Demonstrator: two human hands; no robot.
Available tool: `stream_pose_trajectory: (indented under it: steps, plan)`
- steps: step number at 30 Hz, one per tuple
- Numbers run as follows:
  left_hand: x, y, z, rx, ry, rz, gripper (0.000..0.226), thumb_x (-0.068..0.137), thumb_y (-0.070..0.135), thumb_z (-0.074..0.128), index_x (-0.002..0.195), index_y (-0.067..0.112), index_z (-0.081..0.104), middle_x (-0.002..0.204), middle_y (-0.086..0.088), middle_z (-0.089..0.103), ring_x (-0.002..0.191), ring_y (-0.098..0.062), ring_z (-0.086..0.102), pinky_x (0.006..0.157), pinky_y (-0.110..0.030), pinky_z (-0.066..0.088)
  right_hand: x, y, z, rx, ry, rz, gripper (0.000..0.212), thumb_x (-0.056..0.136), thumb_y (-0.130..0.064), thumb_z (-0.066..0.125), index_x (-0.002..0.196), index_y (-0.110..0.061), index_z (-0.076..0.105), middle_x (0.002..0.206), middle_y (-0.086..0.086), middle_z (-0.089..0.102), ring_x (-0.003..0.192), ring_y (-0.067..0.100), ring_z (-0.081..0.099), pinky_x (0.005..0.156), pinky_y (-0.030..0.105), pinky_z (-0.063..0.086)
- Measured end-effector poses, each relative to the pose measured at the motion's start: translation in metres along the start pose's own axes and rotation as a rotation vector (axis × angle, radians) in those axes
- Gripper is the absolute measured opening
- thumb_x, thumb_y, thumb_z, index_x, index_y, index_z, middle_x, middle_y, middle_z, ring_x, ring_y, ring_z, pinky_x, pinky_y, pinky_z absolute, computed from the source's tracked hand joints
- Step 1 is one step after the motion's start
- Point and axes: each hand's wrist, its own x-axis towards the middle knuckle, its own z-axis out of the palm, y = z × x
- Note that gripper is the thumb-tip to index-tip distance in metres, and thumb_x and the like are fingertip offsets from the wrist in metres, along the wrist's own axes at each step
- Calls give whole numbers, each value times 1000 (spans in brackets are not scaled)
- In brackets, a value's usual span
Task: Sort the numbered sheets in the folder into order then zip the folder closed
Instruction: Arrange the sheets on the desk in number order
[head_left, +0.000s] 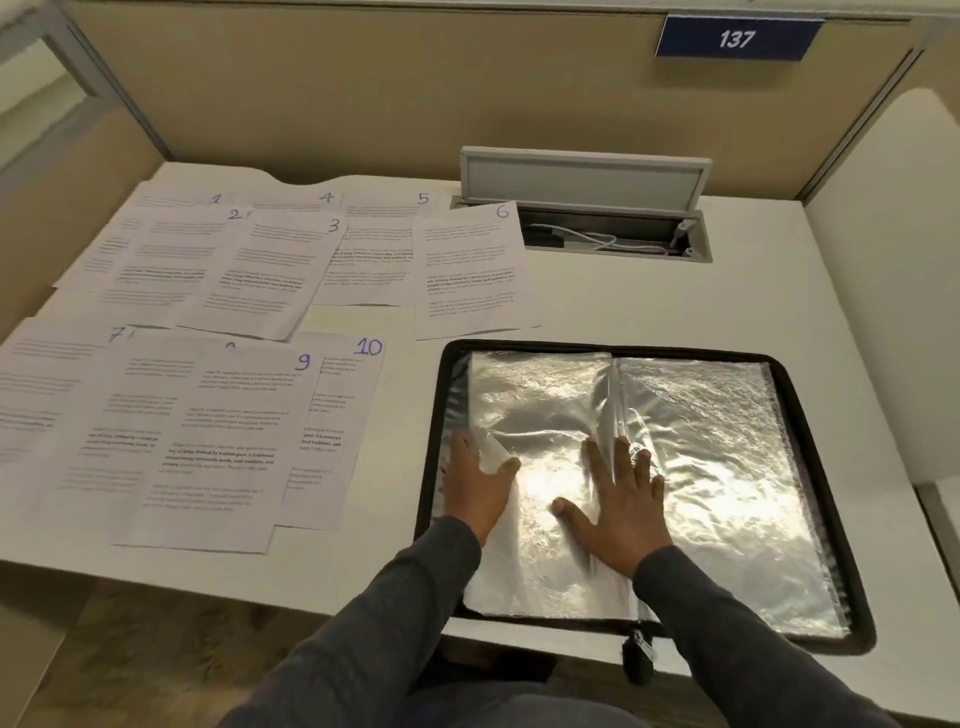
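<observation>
The white counter (779, 291) is taken up by paper and plastic. The folder (623, 347) is laid open and flat at its near right, black zip border all round, and shiny clear pockets (717, 467) are spread over both halves. Left of the folder the numbered sheets (156, 415) are fanned out, overlapping. 7, a part-hidden one, 9 and 10 are level with the folder, and 1 to 5 are ranged further back. Sheet 10 (345, 395) is seen nearest the folder's left border, apart from it. Sheet 6 (470, 270) is set just behind the folder's left half.

Behind the folder's right half a cable box (613, 234) is sunk into the counter, lid raised, a white cable coiled inside. Well behind the folder, a blue sign (737, 39) marked 137 is fixed to the partition.

And the hands! The right hand (621, 504) is laid flat over the folder's spine, fingers spread, thumb stretched onto the left half. The left hand (475, 483) is placed on the folder's left half, and a lifted pocket edge (493, 452) is pinched between thumb and fingers.

The zip pull (640, 657) is left dangling off the folder's near edge.
</observation>
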Motion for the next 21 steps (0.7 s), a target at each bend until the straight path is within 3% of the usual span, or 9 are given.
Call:
stream_pose_trajectory:
  steps: [4,7,9,11,13,16,20,21]
  plan:
    - [0,7,-2,-239,-77,-155,32,86,17,68,118,20,62,110,-6,70,102,-26,67,92,-46,56,2,-15,-25,115,60,27,95,88,-80,37,161,-27,8,168,14,-10,153,43,-4,123,60,8]
    - [-19,28,6,-404,-254,-104,19,90,16,65,109,19,69,105,-8,74,101,-28,70,91,-46,56,-2,-29,-54,369,167,-23,93,83,-82,43,155,-23,34,167,12,18,153,31,18,122,45,23]
    - [-32,40,18,-482,-373,-53,27,90,19,67,118,17,66,113,-9,72,108,-28,67,98,-50,52,-3,-35,-77,633,121,5,85,85,-74,53,153,-24,40,157,4,41,141,21,41,112,35,37]
    - [-45,51,33,-480,-503,42,38,90,17,65,128,19,60,124,-7,67,119,-25,61,105,-46,46,-3,-33,-100,747,104,42,82,84,-74,57,148,-25,45,142,1,57,124,18,56,97,31,44]
    - [-58,61,49,-410,-647,156,51,88,11,63,137,20,51,137,-3,59,130,-21,52,111,-43,40,0,-21,-120,741,163,45,79,78,-76,59,138,-26,55,128,-1,66,114,20,63,93,34,49]
    - [-67,71,69,-222,-797,244,68,89,9,63,148,26,35,149,9,41,139,-7,37,117,-41,27,6,13,-140,733,201,107,56,74,-58,62,118,-25,67,108,0,73,100,24,68,92,47,54]
    - [-66,67,95,61,-852,309,76,89,31,69,152,35,27,156,15,32,142,1,28,119,-36,22,13,65,-151,783,141,228,17,84,-26,66,99,-26,75,99,0,77,88,25,74,89,49,59]
    - [-64,65,100,154,-839,331,78,88,37,70,153,36,26,158,14,28,144,-1,26,119,-33,22,13,75,-151,794,132,250,16,89,-17,63,97,-24,75,98,2,77,86,25,75,88,47,60]
